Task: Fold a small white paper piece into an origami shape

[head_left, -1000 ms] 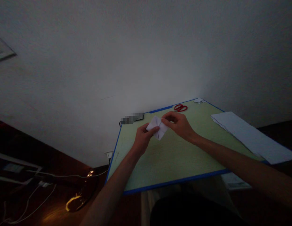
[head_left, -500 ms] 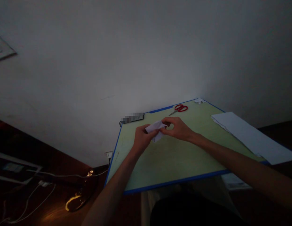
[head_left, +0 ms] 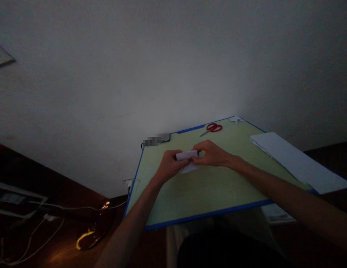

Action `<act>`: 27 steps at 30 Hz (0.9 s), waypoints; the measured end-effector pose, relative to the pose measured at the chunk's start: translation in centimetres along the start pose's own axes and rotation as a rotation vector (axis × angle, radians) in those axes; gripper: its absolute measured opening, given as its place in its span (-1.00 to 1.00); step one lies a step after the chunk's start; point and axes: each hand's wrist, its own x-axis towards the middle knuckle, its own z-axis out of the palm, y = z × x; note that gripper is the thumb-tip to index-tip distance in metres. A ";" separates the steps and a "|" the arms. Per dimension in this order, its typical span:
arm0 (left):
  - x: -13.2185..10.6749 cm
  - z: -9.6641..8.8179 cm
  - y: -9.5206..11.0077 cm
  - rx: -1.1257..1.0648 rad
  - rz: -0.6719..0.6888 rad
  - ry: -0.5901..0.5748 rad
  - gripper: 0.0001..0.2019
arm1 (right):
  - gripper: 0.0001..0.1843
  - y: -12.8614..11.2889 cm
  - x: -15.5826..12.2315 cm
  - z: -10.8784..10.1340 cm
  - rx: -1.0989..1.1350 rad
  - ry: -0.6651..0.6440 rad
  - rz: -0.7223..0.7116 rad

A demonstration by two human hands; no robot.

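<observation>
A small piece of folded white paper [head_left: 188, 160] lies low over a green board with a blue edge [head_left: 207, 193]. My left hand [head_left: 169, 166] pinches its left side, fingers closed. My right hand [head_left: 213, 153] pinches its right side from above, fingers curled and closed on the paper. Both hands meet at the paper near the middle of the board's far half. The room is dim, so the paper's folds are hard to make out.
Red-handled scissors [head_left: 213, 128] lie at the board's far edge, with a small paper scrap [head_left: 236, 119] at the far corner. A stack of white sheets [head_left: 296, 160] lies along the right side. Cables and a glowing object [head_left: 86, 238] sit on the dark floor at left.
The paper was held up as an open diamond shape; both hands have lowered it towards the board and pressed it into a flatter, narrower fold.
</observation>
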 end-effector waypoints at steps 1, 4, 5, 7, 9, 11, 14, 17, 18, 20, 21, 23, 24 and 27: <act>0.0 0.0 0.0 -0.008 -0.021 -0.007 -0.77 | -0.79 0.0 0.0 -0.1 -0.029 -0.001 -0.015; 0.1 0.1 0.2 -0.032 -0.057 -0.016 -0.76 | -0.80 -0.2 0.0 -0.2 -0.101 -0.006 -0.052; 0.0 0.1 0.3 -0.041 -0.058 -0.017 -0.75 | -0.81 -0.3 -0.1 -0.3 -0.114 -0.011 -0.059; 0.0 0.2 0.5 -0.057 -0.058 -0.025 -0.75 | -0.81 -0.4 0.0 -0.4 -0.130 -0.022 -0.065; 0.0 0.2 0.5 -0.069 -0.066 -0.035 -0.74 | -0.81 -0.6 0.0 -0.4 -0.134 -0.038 -0.063; -0.1 0.2 0.4 -0.069 -0.073 -0.046 -0.74 | -0.81 -0.7 0.1 -0.4 -0.128 -0.063 -0.052; -0.2 0.2 0.4 -0.040 -0.064 -0.073 -0.76 | -0.80 -0.8 0.2 -0.4 -0.113 -0.107 -0.025; -0.3 0.2 0.5 -0.024 -0.040 -0.086 -0.77 | -0.80 -0.8 0.2 -0.3 -0.091 -0.129 -0.021; -0.3 0.2 0.6 -0.027 -0.034 -0.091 -0.78 | -0.80 -0.8 0.2 -0.4 -0.081 -0.136 -0.019; -0.3 0.1 0.7 -0.034 -0.029 -0.101 -0.78 | -0.81 -0.8 0.2 -0.5 -0.052 -0.157 -0.010; -0.2 0.1 0.7 -0.038 -0.033 -0.106 -0.79 | -0.81 -0.8 0.2 -0.6 -0.033 -0.171 -0.009; -0.2 -0.1 0.6 -0.054 -0.049 -0.107 -0.80 | -0.83 -0.7 0.3 -0.9 0.010 -0.187 -0.017; -0.1 -0.2 0.6 -0.064 -0.057 -0.102 -0.80 | -0.84 -0.6 0.3 -1.1 0.032 -0.190 -0.024; 0.0 -0.5 0.5 -0.094 -0.070 -0.088 -0.82 | -0.86 -0.4 0.3 -1.6 0.088 -0.180 -0.049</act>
